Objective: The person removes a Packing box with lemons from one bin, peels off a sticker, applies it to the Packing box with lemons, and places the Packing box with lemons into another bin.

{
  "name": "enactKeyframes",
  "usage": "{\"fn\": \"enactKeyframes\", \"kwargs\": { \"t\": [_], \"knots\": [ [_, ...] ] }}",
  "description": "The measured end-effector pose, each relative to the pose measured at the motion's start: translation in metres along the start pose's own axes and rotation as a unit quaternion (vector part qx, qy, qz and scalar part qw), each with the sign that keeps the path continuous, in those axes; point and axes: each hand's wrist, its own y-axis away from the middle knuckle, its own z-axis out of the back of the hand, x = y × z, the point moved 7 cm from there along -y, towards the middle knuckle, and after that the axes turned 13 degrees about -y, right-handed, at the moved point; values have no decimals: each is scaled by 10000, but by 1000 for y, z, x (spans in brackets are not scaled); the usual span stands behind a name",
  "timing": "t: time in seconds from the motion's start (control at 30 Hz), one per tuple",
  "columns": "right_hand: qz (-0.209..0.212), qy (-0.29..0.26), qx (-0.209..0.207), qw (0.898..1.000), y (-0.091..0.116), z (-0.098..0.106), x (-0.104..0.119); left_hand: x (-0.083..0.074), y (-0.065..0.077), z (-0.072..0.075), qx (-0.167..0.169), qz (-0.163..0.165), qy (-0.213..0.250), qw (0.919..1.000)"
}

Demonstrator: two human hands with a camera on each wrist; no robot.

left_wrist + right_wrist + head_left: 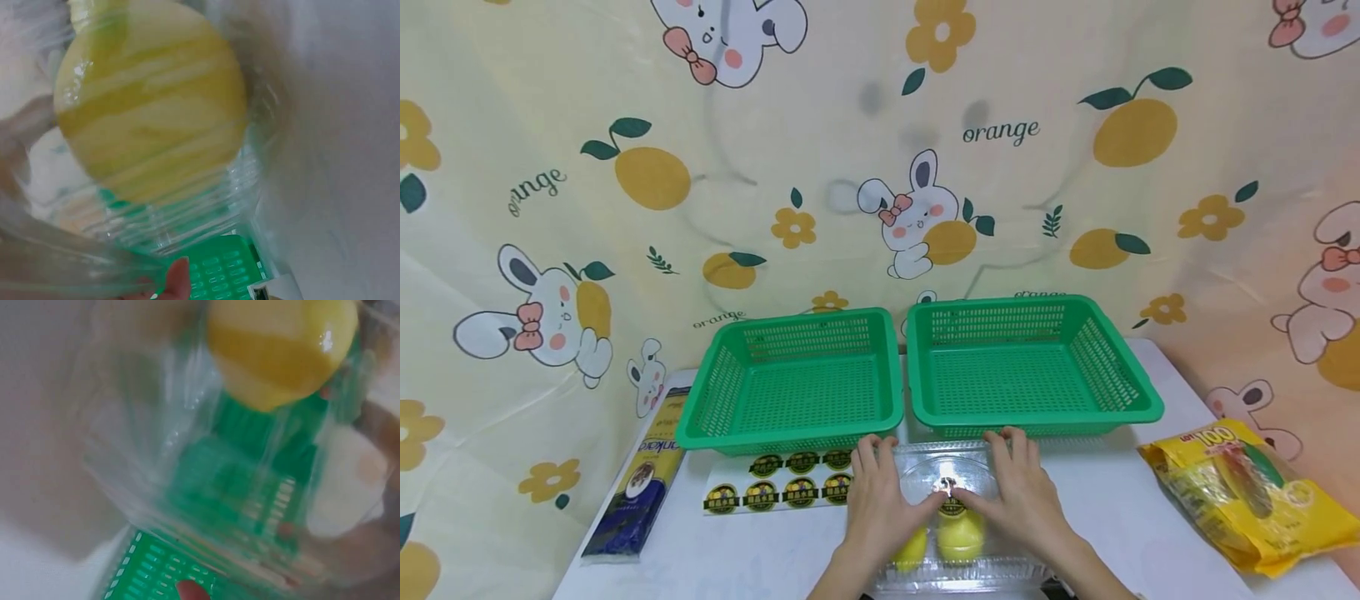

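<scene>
A clear plastic clamshell box (925,575) stands at the table's near edge, holding yellow, lemon-like fruit (960,537). A dark round sticker (953,506) lies on its lid. My left hand (880,508) grips the left side, and my right hand (1026,500) grips the right side. Both thumbs press on the lid at the sticker, their tips almost meeting. The other fingers reach to the far rim. In the left wrist view, a yellow fruit (153,106) shows blurred through the plastic, with a fingertip (178,278) beyond the box edge. The right wrist view shows another fruit (281,350).
Two green baskets, left (808,392) and right (1000,379), stand behind the box. A sheet of round stickers (797,493) lies left of it. Farther left is a blue-and-gold packet (636,492); at right lies a yellow bag (1247,492). A patterned cloth (850,100) hangs behind.
</scene>
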Motion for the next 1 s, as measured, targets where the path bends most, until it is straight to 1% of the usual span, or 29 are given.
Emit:
{"fn": "enactKeyframes", "kwargs": {
  "t": [0.13,0.23,0.3,0.4,0.53,0.67,0.8,0.9,1.0],
  "knots": [
    [-50,-129,212,9997,1,2,-1,0,0,-1,282,-4,174,9995],
    [-86,-333,416,9985,0,4,-1,2,0,-2,498,34,410,9979],
    [-60,-466,535,9975,0,5,-1,3,0,-3,567,90,603,9965],
    [15,-618,689,9957,1,6,-2,4,1,-4,545,205,875,9945],
    [91,-809,823,9933,2,6,-5,5,3,-4,387,330,1096,9927],
    [84,-1240,799,9890,3,9,-10,7,3,-5,359,400,1280,9903],
    [154,-1661,726,9833,5,11,-13,12,2,-5,566,452,1759,9817],
    [217,-1873,737,9793,7,11,-14,19,3,-4,796,408,2229,9707],
    [261,-2126,769,9738,8,12,-15,27,4,-3,957,255,2636,9595]
  ]
}}
